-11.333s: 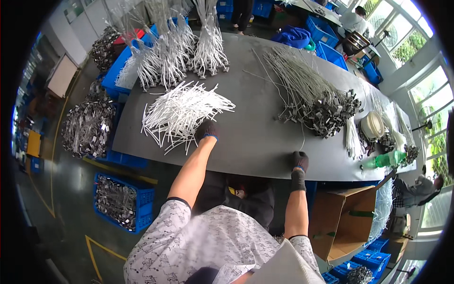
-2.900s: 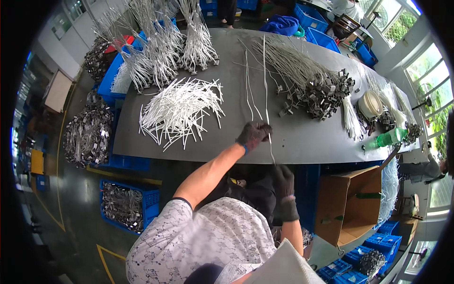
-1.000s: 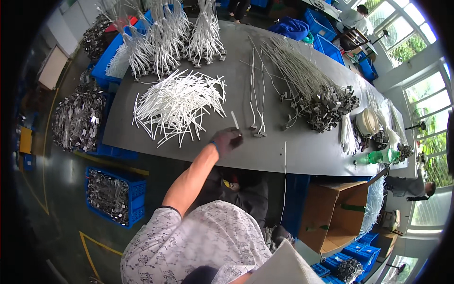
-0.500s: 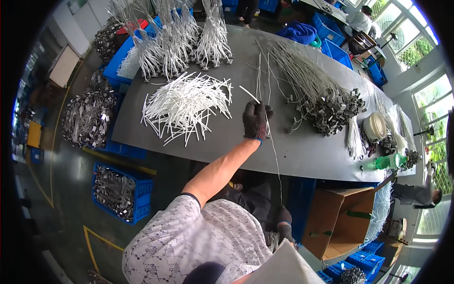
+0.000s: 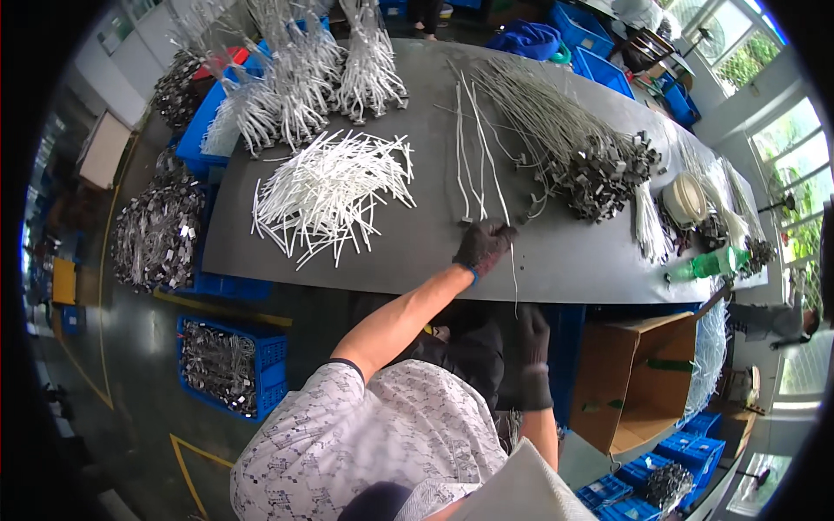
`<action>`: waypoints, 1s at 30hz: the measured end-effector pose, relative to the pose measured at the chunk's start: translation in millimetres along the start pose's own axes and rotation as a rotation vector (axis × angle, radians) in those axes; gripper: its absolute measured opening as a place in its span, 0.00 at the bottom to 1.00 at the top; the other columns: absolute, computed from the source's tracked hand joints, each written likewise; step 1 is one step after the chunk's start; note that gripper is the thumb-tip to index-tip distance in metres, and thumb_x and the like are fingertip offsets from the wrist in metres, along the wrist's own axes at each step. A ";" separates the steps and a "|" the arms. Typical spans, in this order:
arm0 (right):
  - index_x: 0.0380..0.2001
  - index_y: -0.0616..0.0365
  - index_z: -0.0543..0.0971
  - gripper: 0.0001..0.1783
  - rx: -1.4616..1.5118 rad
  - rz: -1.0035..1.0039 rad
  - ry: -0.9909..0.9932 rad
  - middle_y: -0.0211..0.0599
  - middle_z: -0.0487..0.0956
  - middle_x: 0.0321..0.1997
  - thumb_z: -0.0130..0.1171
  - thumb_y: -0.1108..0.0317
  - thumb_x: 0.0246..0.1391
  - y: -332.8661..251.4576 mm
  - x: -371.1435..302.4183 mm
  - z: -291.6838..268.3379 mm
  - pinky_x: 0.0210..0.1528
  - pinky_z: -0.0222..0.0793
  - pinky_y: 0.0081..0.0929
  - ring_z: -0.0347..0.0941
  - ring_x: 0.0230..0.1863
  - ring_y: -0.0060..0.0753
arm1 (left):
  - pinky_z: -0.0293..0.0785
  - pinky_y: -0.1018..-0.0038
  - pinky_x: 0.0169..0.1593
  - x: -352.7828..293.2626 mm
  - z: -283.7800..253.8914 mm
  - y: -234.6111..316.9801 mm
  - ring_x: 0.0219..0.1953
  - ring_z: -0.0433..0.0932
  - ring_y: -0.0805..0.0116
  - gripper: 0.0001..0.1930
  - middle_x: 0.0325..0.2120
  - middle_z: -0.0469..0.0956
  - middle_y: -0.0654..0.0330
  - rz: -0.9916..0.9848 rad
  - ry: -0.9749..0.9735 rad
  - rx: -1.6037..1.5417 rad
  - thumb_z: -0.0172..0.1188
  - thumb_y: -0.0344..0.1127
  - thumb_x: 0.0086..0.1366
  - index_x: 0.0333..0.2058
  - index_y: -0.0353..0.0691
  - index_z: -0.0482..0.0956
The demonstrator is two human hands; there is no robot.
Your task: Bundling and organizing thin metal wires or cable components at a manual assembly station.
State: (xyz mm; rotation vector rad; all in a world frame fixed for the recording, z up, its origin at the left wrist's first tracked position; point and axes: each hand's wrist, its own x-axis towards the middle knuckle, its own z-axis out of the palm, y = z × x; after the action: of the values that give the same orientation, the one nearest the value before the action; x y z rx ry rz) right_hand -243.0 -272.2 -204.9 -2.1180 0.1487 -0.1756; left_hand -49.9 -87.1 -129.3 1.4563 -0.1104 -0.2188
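Observation:
My left hand [image 5: 485, 246], in a dark glove, is closed with fingertips pinched on a thin wire [image 5: 515, 282] over the front of the grey table. The wire's upper part [image 5: 488, 161] looks thicker and white and runs away across the table; its lower end hangs past the front edge. My right hand [image 5: 534, 347], also gloved, is below the table edge beside that end. Its fingers are dark and blurred, so I cannot tell whether they touch the wire. Left of these lies a loose pile of short white tubes [image 5: 334, 191]. More wires [image 5: 461, 156] lie beyond my left hand.
Bundles of white-sleeved wires [image 5: 369, 69] stand at the far left. A heap of wires with metal clips [image 5: 599, 178] covers the table's right side, near a tape roll [image 5: 684, 201] and a green bottle [image 5: 708, 264]. A cardboard box [image 5: 638, 373] and a blue crate [image 5: 269, 365] flank me.
My left hand has come nearer the table's front edge, and the short white tube sticking out of it no longer shows there. My right hand has risen toward the table edge.

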 end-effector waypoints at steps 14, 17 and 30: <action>0.46 0.60 0.75 0.22 0.433 0.427 0.042 0.46 0.81 0.37 0.53 0.49 0.67 -57.1 147.5 53.9 0.30 0.73 0.29 0.79 0.34 0.30 | 0.78 0.70 0.35 7.4 -28.7 -25.0 0.26 0.81 0.68 0.18 0.25 0.84 0.55 -0.104 -0.263 0.199 0.59 0.45 0.68 0.33 0.34 0.84; 0.54 0.58 0.75 0.25 -0.163 0.074 0.312 0.50 0.83 0.35 0.54 0.49 0.64 -34.6 196.8 55.7 0.32 0.74 0.42 0.81 0.33 0.49 | 0.80 0.63 0.37 46.6 -52.0 -27.4 0.30 0.85 0.58 0.22 0.28 0.85 0.50 -0.454 -0.145 0.265 0.53 0.51 0.68 0.33 0.36 0.85; 0.35 0.62 0.78 0.19 1.201 0.720 0.273 0.53 0.78 0.26 0.59 0.53 0.62 58.0 196.0 21.4 0.31 0.71 0.44 0.72 0.23 0.54 | 0.78 0.52 0.51 111.8 -191.4 -84.8 0.51 0.81 0.45 0.21 0.48 0.82 0.44 -0.390 0.421 1.254 0.61 0.49 0.59 0.44 0.43 0.84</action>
State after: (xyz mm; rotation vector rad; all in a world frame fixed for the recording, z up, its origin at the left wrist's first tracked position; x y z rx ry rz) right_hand -48.6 -319.2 -252.4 -0.7583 0.7438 -0.0781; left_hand 91.8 66.6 -241.6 2.7387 0.4714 -0.1467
